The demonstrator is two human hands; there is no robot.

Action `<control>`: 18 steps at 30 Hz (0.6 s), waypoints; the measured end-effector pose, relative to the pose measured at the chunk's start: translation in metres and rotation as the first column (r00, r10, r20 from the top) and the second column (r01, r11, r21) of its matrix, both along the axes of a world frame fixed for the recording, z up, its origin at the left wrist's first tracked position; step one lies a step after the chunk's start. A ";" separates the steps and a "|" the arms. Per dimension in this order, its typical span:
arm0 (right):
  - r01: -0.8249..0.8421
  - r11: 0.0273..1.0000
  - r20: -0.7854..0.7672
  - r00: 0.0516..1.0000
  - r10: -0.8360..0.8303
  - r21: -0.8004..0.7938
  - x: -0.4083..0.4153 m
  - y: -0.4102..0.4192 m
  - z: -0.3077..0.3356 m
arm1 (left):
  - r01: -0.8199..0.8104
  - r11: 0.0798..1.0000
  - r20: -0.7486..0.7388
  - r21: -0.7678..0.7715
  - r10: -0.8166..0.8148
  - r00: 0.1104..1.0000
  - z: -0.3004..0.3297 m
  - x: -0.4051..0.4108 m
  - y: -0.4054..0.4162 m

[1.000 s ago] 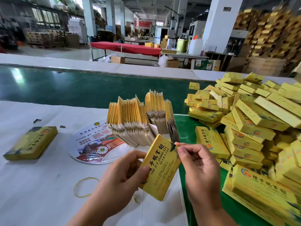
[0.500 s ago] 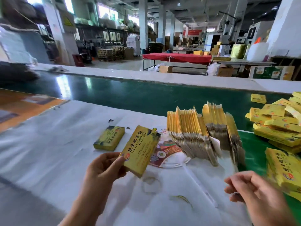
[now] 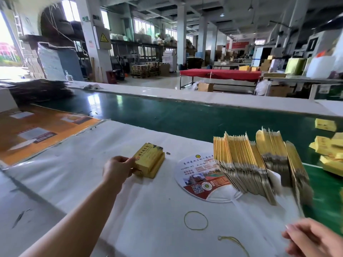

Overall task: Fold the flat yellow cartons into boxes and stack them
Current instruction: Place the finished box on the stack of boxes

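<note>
My left hand (image 3: 118, 168) is stretched out over the white table cover, gripping a folded yellow box (image 3: 147, 156) by its near end. That box rests on top of a second yellow box (image 3: 157, 167) lying flat on the table. A thick fanned bundle of flat yellow cartons (image 3: 256, 164) leans upright at the right. My right hand (image 3: 313, 238) hovers at the bottom right with loosely curled fingers and nothing in it. Several folded boxes (image 3: 328, 151) lie on the green belt at the far right.
A round printed hand fan (image 3: 202, 179) lies under the carton bundle. A yellow rubber band (image 3: 195, 220) and a loose string (image 3: 233, 242) lie near the front. The green conveyor belt (image 3: 167, 112) runs behind the table. Orange printed sheets (image 3: 37, 130) lie at left.
My left hand carried the folded box leftward and away, setting it down on the box lying on the table. My right hand let go of it and dropped to the bottom right.
</note>
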State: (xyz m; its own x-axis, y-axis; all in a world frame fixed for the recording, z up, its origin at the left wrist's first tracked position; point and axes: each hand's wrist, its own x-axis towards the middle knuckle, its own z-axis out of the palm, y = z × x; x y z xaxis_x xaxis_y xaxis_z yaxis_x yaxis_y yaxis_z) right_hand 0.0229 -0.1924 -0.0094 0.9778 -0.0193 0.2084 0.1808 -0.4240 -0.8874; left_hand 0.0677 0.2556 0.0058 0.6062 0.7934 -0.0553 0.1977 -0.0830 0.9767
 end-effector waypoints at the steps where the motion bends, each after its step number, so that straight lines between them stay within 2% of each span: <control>1: -0.006 1.000 -0.008 1.000 0.006 -0.005 -0.001 0.001 0.002 | 0.002 1.000 -0.037 0.023 -0.001 0.999 -0.002 0.002 0.000; 3: -0.020 1.000 -0.028 0.999 0.020 -0.014 -0.003 0.001 0.005 | 0.021 0.998 -0.091 0.059 -0.016 0.996 -0.003 0.002 -0.001; 5: -0.035 0.999 -0.050 0.998 0.034 -0.012 -0.005 0.001 0.008 | 0.028 0.974 -0.174 0.226 0.012 0.985 -0.004 -0.001 -0.001; 7: -0.052 0.999 -0.060 0.997 0.051 -0.014 -0.009 0.003 0.011 | 0.051 0.869 -0.208 0.491 0.061 0.976 -0.007 -0.005 -0.008; 9: -0.059 0.998 -0.060 0.997 0.058 -0.007 -0.012 0.006 0.014 | 0.113 0.787 -0.204 0.606 0.016 0.979 -0.009 -0.009 -0.025; 13: -0.074 0.997 -0.096 0.993 0.073 -0.008 -0.016 0.007 0.019 | 0.204 0.751 -0.297 0.628 -0.010 0.955 -0.015 -0.002 -0.055; 18: -0.079 0.997 -0.118 0.990 0.076 -0.024 -0.016 0.004 0.022 | 0.153 0.778 -0.240 0.610 -0.003 0.971 -0.017 0.013 -0.063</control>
